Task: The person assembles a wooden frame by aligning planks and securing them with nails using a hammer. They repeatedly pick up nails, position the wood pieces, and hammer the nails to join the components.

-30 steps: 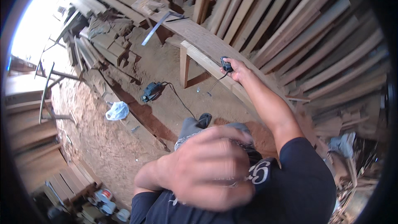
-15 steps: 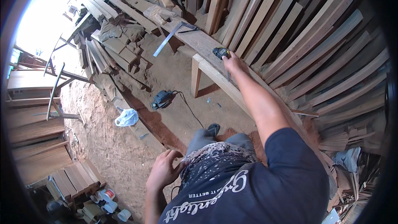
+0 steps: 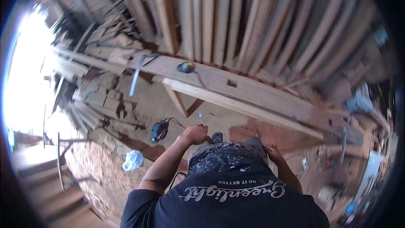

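Observation:
My left hand (image 3: 195, 134) hangs over my left thigh, its fingers curled into a loose fist with nothing showing in it. Beside my right thigh is my right hand (image 3: 273, 153), slightly smeared, with most of its fingers out of sight. A black and yellow tape measure (image 3: 185, 67) rests on the long wooden bench (image 3: 257, 92), apart from both hands. To its left on the bench lies a metal square (image 3: 135, 79), its bright blade jutting past the near edge. A pale wooden beam (image 3: 249, 109) runs along the bench's near side.
Tall boards (image 3: 208, 21) lean along the far side. A dark corded power tool (image 3: 158, 131) lies on the ground near my left hand, with a pale plastic bag (image 3: 133, 160) farther left. Wood offcuts (image 3: 84, 114) are heaped at left. The bench top has a square hole (image 3: 231, 83).
My right hand has left the tape measure and drawn back beside my right thigh. My left hand has moved forward and its fingers have curled. The view has swung right.

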Demonstrator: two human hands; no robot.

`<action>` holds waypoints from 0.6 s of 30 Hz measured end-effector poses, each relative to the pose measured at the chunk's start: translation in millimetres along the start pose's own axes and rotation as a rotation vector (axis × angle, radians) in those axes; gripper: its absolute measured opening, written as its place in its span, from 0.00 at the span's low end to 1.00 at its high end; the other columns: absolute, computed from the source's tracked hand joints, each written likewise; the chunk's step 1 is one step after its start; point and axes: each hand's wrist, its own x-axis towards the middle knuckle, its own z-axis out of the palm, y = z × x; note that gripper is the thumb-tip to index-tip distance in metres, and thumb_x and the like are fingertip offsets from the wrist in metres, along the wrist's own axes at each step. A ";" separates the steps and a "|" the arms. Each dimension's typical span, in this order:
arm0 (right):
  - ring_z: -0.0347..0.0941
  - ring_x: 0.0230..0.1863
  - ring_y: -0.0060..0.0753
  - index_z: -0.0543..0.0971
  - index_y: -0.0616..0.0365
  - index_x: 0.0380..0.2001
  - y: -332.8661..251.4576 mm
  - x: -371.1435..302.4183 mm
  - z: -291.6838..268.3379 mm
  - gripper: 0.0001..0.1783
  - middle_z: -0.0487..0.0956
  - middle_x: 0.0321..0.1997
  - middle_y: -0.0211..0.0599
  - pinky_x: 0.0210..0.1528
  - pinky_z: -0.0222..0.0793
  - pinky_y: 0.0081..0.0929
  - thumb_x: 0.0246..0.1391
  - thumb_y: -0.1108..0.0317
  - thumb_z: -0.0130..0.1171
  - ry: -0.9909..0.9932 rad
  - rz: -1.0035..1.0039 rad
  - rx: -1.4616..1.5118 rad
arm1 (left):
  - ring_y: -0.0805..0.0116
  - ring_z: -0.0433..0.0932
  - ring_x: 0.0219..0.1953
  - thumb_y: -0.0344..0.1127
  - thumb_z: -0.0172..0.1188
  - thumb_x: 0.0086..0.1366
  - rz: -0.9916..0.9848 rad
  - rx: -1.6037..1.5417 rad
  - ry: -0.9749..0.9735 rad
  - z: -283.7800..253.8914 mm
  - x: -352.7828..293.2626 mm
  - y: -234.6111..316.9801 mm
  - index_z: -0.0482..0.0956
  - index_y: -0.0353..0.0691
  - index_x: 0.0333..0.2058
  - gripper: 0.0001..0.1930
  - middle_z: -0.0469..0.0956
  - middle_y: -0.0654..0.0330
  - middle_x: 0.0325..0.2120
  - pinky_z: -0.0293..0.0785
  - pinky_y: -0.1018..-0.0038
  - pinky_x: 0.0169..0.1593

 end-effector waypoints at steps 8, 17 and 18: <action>0.69 0.71 0.48 0.66 0.58 0.72 3.7 -209.0 86.6 0.32 0.72 0.71 0.53 0.71 0.66 0.42 0.73 0.53 0.53 -0.185 0.848 0.301 | 0.41 0.83 0.48 0.53 0.66 0.63 0.043 0.295 -0.122 218.7 126.0 -233.9 0.85 0.36 0.42 0.23 0.84 0.41 0.43 0.78 0.51 0.53; 0.66 0.72 0.48 0.65 0.64 0.72 -129.6 -293.7 112.0 0.34 0.68 0.74 0.48 0.75 0.59 0.40 0.70 0.58 0.58 0.215 0.074 0.786 | 0.57 0.86 0.39 0.49 0.70 0.62 -0.247 -0.344 -0.083 208.8 82.2 -54.1 0.85 0.36 0.37 0.19 0.87 0.51 0.33 0.80 0.62 0.46; 0.71 0.68 0.46 0.69 0.64 0.70 -150.0 -294.7 106.0 0.32 0.73 0.71 0.49 0.73 0.64 0.40 0.70 0.58 0.59 0.235 0.155 1.011 | 0.59 0.86 0.38 0.49 0.70 0.62 -0.253 -0.362 -0.077 217.0 79.0 -48.1 0.85 0.36 0.37 0.19 0.87 0.51 0.33 0.80 0.63 0.45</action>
